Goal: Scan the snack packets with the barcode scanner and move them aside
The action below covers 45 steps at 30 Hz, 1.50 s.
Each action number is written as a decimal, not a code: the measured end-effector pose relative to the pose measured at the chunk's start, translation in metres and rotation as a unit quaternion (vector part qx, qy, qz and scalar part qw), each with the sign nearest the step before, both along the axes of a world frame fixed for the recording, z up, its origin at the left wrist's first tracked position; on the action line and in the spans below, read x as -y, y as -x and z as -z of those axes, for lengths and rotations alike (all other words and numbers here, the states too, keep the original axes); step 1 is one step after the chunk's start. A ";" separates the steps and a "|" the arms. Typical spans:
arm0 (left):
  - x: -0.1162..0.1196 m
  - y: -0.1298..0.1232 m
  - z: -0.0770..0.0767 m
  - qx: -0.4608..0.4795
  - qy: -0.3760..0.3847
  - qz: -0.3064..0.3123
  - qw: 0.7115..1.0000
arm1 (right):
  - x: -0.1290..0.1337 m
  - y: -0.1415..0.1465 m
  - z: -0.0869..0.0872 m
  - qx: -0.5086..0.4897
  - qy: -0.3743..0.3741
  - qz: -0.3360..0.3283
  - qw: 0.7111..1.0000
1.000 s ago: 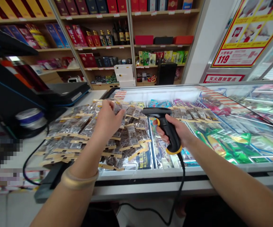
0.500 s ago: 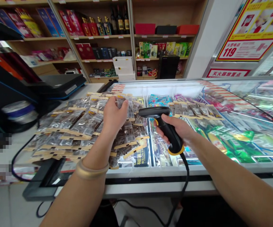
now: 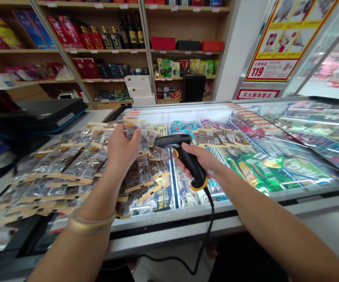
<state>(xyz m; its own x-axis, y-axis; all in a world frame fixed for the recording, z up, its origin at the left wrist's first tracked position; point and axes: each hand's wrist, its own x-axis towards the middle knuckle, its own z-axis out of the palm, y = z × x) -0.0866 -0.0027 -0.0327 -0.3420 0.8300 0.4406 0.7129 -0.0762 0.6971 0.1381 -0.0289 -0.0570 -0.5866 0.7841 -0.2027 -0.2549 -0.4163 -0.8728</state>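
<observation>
2 bare forearms reaching forward, left hand (image 3: 124,147) pinching, right hand (image 3: 197,158) wrapped in a grip

Signage, two pieces, Chinese, red lettering.
Poster (image 3: 287,39), yellow and white: "火警电话" above a large "119"; smaller print illegible. Sign (image 3: 258,94), red-bordered, below it: "灭火器放置点". Dark packet (image 3: 162,198) in the freezer (image 3: 184,217): pale characters, partly covered, not securely legible. Shelf tags (image 3: 98,5): too small to read.

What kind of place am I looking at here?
Probably a small shop: a handheld scanner in the right hand, a chest freezer with packaged goods, and shelves of bottles and boxes with price tags.
</observation>
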 end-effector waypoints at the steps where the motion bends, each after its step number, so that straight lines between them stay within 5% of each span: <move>1: 0.000 -0.002 -0.006 -0.011 -0.006 -0.004 1.000 | 0.000 -0.001 -0.005 -0.004 0.004 0.009 1.000; 4: -0.001 -0.017 -0.026 -0.027 -0.040 0.009 0.999 | 0.000 -0.015 -0.021 -0.017 0.006 0.046 0.999; 8: -0.015 -0.064 -0.035 0.031 -0.070 0.106 0.991 | -0.001 -0.065 -0.033 -0.029 -0.024 0.103 0.994; 11: -0.035 -0.114 -0.024 0.103 -0.049 0.174 0.978 | -0.003 -0.115 -0.027 -0.036 -0.055 0.165 0.984; 17: -0.070 -0.194 0.009 0.160 0.077 0.169 0.970 | -0.014 -0.186 -0.003 -0.055 -0.042 0.266 0.961; 25: -0.082 -0.212 0.052 -0.077 0.194 0.202 0.957 | -0.022 -0.186 0.020 -0.065 0.034 0.288 0.955; 30: -0.068 -0.218 0.046 -0.120 0.207 0.167 0.957 | -0.017 -0.185 0.016 -0.057 0.014 0.280 0.958; 36: -0.037 -0.170 0.012 -0.131 0.105 0.190 0.968 | -0.007 -0.181 0.008 -0.066 -0.002 0.299 0.952; 40: -0.020 -0.090 -0.012 -0.133 -0.003 0.170 0.976 | -0.001 -0.155 -0.009 -0.059 -0.015 0.284 0.957; 45: 0.002 0.023 -0.039 -0.165 -0.033 0.031 0.985 | -0.009 -0.087 -0.020 -0.052 -0.057 0.199 0.977</move>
<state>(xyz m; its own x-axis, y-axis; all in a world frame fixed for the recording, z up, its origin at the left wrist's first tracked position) -0.1100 -0.0045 0.0067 -0.1211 0.8102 0.5735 0.8927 -0.1637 0.4198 0.2249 -0.0194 -0.0375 -0.2439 0.9682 -0.0563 -0.4658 -0.1678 -0.8688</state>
